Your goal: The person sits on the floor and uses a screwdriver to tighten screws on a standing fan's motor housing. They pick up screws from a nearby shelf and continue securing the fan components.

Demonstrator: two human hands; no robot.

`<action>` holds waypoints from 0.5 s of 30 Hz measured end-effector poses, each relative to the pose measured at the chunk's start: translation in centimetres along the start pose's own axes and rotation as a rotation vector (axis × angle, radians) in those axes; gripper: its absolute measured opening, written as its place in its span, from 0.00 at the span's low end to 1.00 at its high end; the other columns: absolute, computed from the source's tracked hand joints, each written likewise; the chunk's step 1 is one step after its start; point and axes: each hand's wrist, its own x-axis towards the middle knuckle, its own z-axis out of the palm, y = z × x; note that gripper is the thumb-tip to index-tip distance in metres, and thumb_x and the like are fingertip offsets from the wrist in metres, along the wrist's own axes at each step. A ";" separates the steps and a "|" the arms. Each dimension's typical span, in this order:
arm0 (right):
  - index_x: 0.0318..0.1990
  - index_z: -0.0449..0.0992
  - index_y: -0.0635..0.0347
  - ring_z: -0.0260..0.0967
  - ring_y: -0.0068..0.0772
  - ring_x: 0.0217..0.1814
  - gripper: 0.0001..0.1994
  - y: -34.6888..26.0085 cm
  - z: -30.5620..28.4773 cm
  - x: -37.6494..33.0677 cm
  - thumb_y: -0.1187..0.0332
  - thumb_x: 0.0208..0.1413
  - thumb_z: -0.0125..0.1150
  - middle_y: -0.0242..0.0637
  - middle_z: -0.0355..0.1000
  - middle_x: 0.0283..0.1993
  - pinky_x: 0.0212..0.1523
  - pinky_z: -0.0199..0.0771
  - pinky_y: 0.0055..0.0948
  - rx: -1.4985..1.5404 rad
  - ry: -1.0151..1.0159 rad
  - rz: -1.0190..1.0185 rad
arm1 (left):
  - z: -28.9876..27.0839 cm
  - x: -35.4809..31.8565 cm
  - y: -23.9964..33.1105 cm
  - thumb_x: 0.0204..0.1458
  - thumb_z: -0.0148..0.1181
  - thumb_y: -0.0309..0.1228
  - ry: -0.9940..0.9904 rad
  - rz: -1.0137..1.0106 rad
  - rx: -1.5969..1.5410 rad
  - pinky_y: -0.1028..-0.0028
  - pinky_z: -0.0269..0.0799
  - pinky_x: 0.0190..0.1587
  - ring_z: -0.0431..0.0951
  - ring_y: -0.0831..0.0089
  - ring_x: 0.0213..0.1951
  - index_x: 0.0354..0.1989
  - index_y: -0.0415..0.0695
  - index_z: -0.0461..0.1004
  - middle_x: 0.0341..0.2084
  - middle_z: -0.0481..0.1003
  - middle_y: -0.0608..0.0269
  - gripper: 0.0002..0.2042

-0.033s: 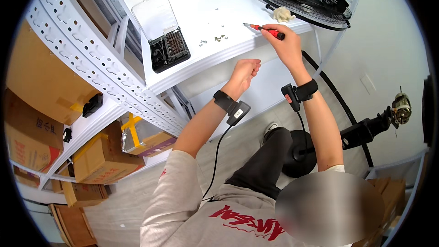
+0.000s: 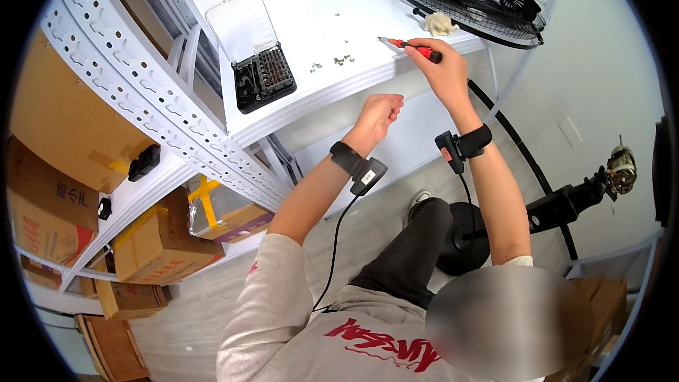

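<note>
My right hand [image 2: 444,68] is wrapped around a red and black screwdriver [image 2: 425,50] above the front edge of the white shelf. Its metal tip points left, over the shelf top. Lower and to the left, my left hand [image 2: 378,114] is closed in front of the shelf edge; whatever may be between its fingers is hidden. Several small screws [image 2: 344,60] lie scattered on the shelf top. At the left end stands an open black bit set case [image 2: 263,78] with rows of bits and a raised clear lid [image 2: 242,21].
A black fan grille with its motor [image 2: 470,7] lies at the shelf's right end, beside a crumpled cream-coloured cloth or glove [image 2: 440,25]. A fan stand [image 2: 559,206] is at my right. Cardboard boxes [image 2: 166,240] fill the perforated white rack [image 2: 141,92] at left.
</note>
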 end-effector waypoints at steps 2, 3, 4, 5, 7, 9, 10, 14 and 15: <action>0.40 0.82 0.57 0.72 0.25 0.33 0.11 -0.4 0.8 -0.2 0.63 0.52 0.68 0.35 0.78 0.37 0.36 0.71 0.23 0.053 0.009 -0.028 | -0.9 -0.1 0.0 0.55 0.49 0.16 0.013 -0.041 -0.018 0.81 0.65 0.29 0.68 0.78 0.27 0.43 0.27 0.72 0.33 0.73 0.57 0.10; 0.40 0.82 0.57 0.72 0.25 0.33 0.11 -0.5 1.2 -0.1 0.63 0.52 0.68 0.35 0.78 0.37 0.36 0.71 0.23 0.079 0.014 -0.042 | -1.2 0.0 -0.1 0.55 0.49 0.16 0.020 -0.051 -0.020 0.81 0.65 0.28 0.68 0.78 0.27 0.43 0.27 0.72 0.33 0.73 0.56 0.09; 0.40 0.82 0.57 0.72 0.25 0.33 0.11 -0.7 1.6 0.0 0.63 0.52 0.68 0.35 0.78 0.38 0.36 0.71 0.23 0.090 -0.004 -0.055 | -1.6 -0.1 -0.2 0.55 0.49 0.16 0.027 -0.065 -0.020 0.82 0.65 0.27 0.68 0.79 0.27 0.42 0.28 0.72 0.33 0.73 0.56 0.09; 0.40 0.82 0.57 0.72 0.25 0.34 0.11 -0.9 2.2 0.2 0.63 0.52 0.68 0.35 0.78 0.38 0.37 0.72 0.24 0.100 -0.021 -0.068 | -1.8 0.0 -0.3 0.55 0.50 0.16 0.031 -0.070 -0.028 0.82 0.64 0.27 0.67 0.79 0.27 0.43 0.28 0.72 0.33 0.73 0.56 0.09; 0.40 0.82 0.57 0.73 0.25 0.34 0.11 -1.3 3.1 0.4 0.63 0.51 0.68 0.36 0.78 0.38 0.37 0.72 0.24 0.129 -0.045 -0.090 | -2.1 0.0 -0.2 0.55 0.50 0.17 0.033 -0.081 -0.045 0.82 0.64 0.26 0.67 0.79 0.26 0.43 0.27 0.72 0.33 0.73 0.56 0.09; 0.40 0.82 0.58 0.73 0.25 0.35 0.11 -1.5 3.8 0.5 0.64 0.51 0.68 0.36 0.78 0.38 0.38 0.72 0.24 0.163 -0.057 -0.108 | -1.8 -0.2 0.0 0.55 0.50 0.18 0.040 -0.108 -0.062 0.82 0.64 0.25 0.67 0.80 0.25 0.42 0.28 0.72 0.32 0.73 0.56 0.09; 0.40 0.82 0.58 0.73 0.25 0.35 0.11 -1.5 4.1 0.6 0.64 0.51 0.68 0.36 0.78 0.38 0.38 0.72 0.24 0.150 -0.066 -0.109 | -1.8 -0.3 0.1 0.56 0.50 0.19 0.046 -0.121 -0.070 0.82 0.64 0.24 0.67 0.80 0.25 0.41 0.28 0.72 0.32 0.73 0.56 0.08; 0.40 0.82 0.58 0.74 0.26 0.36 0.11 -1.7 4.0 0.3 0.64 0.51 0.69 0.37 0.78 0.38 0.38 0.73 0.24 0.133 -0.045 -0.089 | -2.1 -0.1 -0.1 0.57 0.50 0.22 0.026 -0.143 -0.144 0.82 0.63 0.23 0.66 0.80 0.24 0.39 0.30 0.72 0.32 0.72 0.57 0.08; 0.40 0.82 0.58 0.74 0.26 0.36 0.11 -1.8 3.6 0.1 0.64 0.51 0.69 0.37 0.78 0.38 0.38 0.72 0.23 0.136 -0.025 -0.078 | -2.2 0.1 -0.1 0.58 0.49 0.24 0.007 -0.143 -0.148 0.82 0.63 0.24 0.65 0.80 0.24 0.39 0.30 0.72 0.31 0.72 0.58 0.09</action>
